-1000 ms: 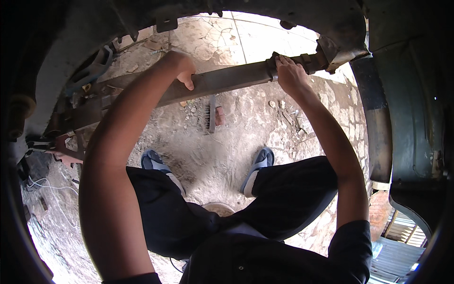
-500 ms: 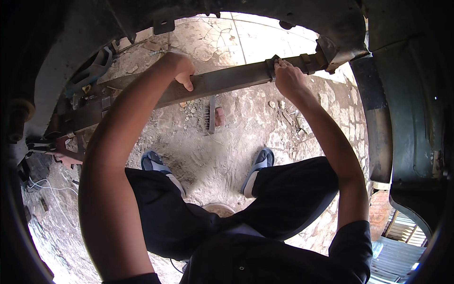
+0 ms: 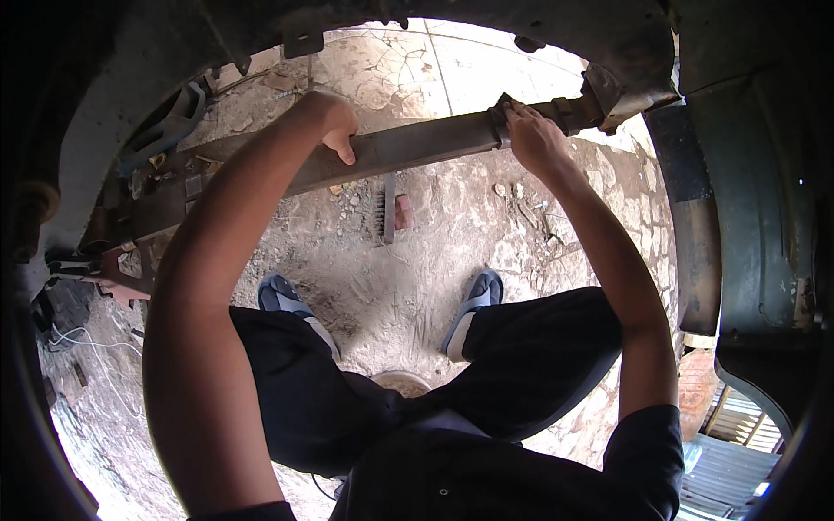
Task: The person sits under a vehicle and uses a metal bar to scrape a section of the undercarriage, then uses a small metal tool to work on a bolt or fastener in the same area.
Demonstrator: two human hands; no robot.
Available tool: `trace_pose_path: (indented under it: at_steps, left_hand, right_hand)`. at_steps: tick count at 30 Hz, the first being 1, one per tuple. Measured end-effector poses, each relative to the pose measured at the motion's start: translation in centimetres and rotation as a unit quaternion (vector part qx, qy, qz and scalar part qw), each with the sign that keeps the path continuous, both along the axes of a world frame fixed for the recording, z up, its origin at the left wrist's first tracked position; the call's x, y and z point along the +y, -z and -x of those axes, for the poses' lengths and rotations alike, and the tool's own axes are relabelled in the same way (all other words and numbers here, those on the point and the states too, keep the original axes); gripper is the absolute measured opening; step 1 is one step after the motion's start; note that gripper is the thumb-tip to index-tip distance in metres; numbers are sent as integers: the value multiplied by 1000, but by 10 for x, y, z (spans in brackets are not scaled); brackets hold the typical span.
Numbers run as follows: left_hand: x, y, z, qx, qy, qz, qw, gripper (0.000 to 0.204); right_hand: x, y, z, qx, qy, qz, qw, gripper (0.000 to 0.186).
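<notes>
A long dark metal beam (image 3: 426, 143) runs across in front of me, sloping up to the right. My left hand (image 3: 334, 126) grips it near the middle, its thumb on the near face and its other fingers hidden behind. Farther right, my right hand (image 3: 534, 135) presses a small dark folded piece (image 3: 501, 111) against the beam, fingers over the top edge. That piece looks like sandpaper or stiff cloth; its exact kind is unclear.
A wire brush (image 3: 388, 213) lies on the dusty ground beside a reddish block (image 3: 403, 212). Dark vehicle bodywork (image 3: 756, 200) surrounds me on the right and overhead. A white cable (image 3: 95, 346) lies at left. A grey-blue object (image 3: 169, 130) sits beyond the beam's left part.
My right hand has shifted very slightly, with its fingers and the dark piece higher over the beam's top edge. The left hand keeps its place.
</notes>
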State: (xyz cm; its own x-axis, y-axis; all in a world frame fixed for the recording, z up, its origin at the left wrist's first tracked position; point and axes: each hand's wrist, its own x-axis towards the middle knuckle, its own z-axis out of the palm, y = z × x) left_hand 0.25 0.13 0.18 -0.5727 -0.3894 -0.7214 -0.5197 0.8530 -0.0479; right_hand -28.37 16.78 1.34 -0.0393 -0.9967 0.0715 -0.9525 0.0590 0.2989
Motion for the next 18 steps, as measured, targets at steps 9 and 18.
trace_pose_path:
  at_steps: [9,18]
  left_hand:
    - [-8,16,-9,51,25,14,998,65]
    - [-2,3,-6,-6,-6,-14,1000,78]
  right_hand:
    - [2,-11,-16,-52,24,-35,998,38]
    - [0,-2,-18,-98,4,-4,995,37]
